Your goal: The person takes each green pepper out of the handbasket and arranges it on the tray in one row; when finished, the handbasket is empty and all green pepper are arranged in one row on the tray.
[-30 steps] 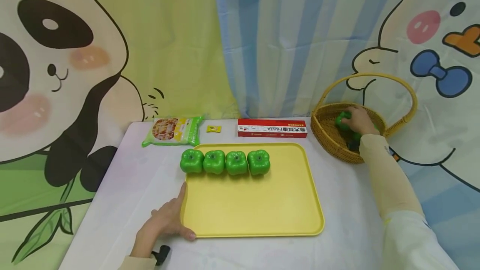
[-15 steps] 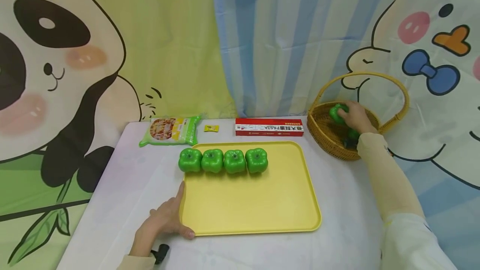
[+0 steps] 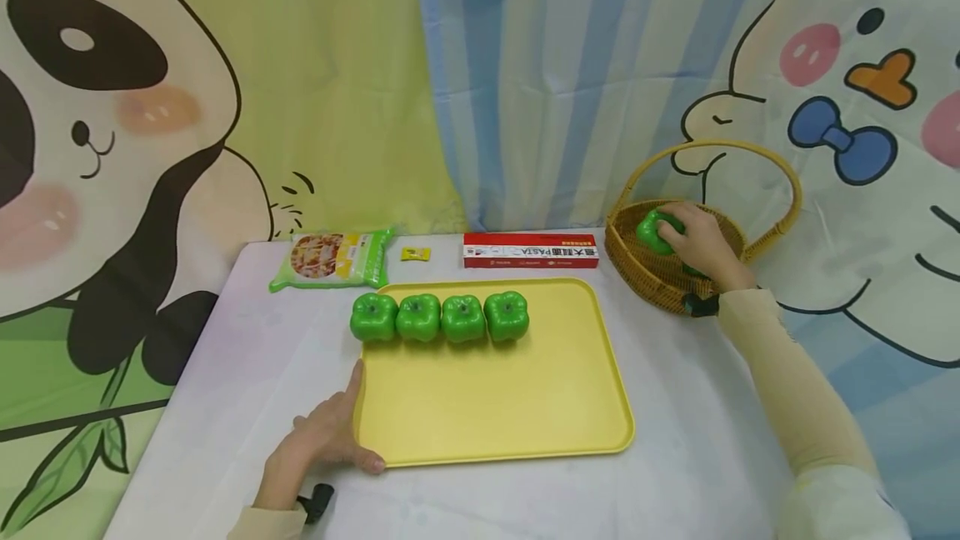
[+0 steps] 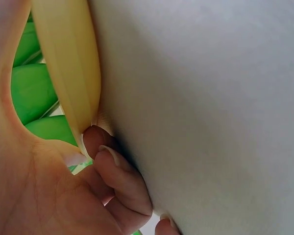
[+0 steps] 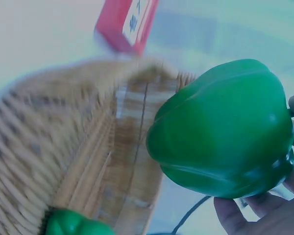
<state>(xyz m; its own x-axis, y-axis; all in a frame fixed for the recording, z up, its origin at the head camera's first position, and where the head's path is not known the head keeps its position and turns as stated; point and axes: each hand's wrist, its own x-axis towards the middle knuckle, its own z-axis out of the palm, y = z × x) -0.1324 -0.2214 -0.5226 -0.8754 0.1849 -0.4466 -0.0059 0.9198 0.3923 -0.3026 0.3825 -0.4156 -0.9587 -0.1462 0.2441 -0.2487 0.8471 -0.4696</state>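
In the head view my right hand (image 3: 701, 240) grips a green bell pepper (image 3: 655, 232) over the wicker basket (image 3: 645, 273). The right wrist view has this bell pepper (image 5: 225, 132) beside the basket's inner wall, with fingertips along its lower right side. Another green bell pepper (image 5: 78, 224) lies in the basket. My left hand (image 3: 326, 432) holds the near left corner of a yellow tray (image 3: 495, 415), thumb at the front edge and index finger along the left edge. In the left wrist view several fingers curl below the tray's rim (image 4: 71, 58).
A row of several green bell peppers (image 3: 463, 318) runs along the tray's far left part, the leftmost overhanging its edge. Behind stand a green food packet (image 3: 330, 259), a small yellow packet (image 3: 416, 254) and a red pasta box (image 3: 530, 251). The basket's tall handle (image 3: 705, 144) arches over it.
My right hand has lifted the bell pepper from inside the basket up toward its rim, slightly left. The left hand stays at the tray corner. The whole view has shifted a little.
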